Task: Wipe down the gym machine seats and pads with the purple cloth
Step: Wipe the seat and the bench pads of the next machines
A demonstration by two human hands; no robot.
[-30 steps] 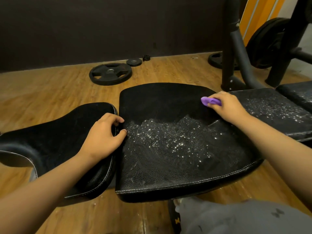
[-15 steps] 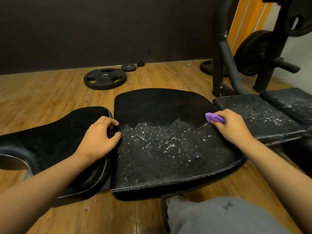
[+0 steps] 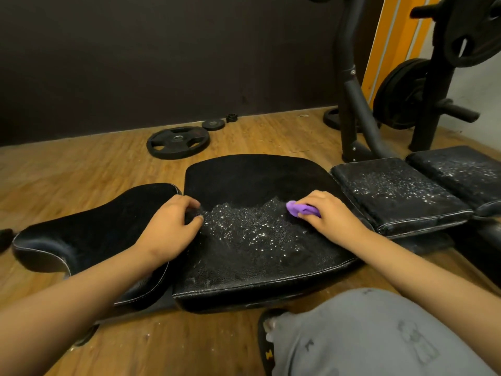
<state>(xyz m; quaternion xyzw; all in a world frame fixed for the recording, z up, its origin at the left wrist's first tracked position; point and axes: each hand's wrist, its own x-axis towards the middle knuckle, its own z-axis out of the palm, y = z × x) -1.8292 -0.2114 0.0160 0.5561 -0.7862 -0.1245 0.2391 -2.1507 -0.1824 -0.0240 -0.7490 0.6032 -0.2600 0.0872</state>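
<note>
The wide black middle pad [image 3: 257,256] of the bench lies in front of me, speckled with shiny droplets on its near half and dull on its far half. My right hand [image 3: 330,213] holds the bunched purple cloth [image 3: 299,208] and presses it onto the pad's right side, at the edge of the wet patch. My left hand [image 3: 170,226] grips the pad's left edge, fingers curled into the gap beside the curved black seat [image 3: 89,234]. Two smaller pads [image 3: 398,191] [image 3: 466,169] to the right are also speckled with droplets.
Black machine uprights [image 3: 352,109] with weight plates [image 3: 401,96] stand at the back right. A large plate [image 3: 177,142] and smaller discs [image 3: 213,124] lie on the wooden floor [image 3: 67,172] by the dark wall. My grey-clad knee [image 3: 366,335] and sandalled foot [image 3: 267,340] are at the bottom right.
My right hand has slid the purple cloth leftward and nearer across the middle pad, into the wet patch. The view has tilted and shifted. My left hand stays on the pad's left edge.
</note>
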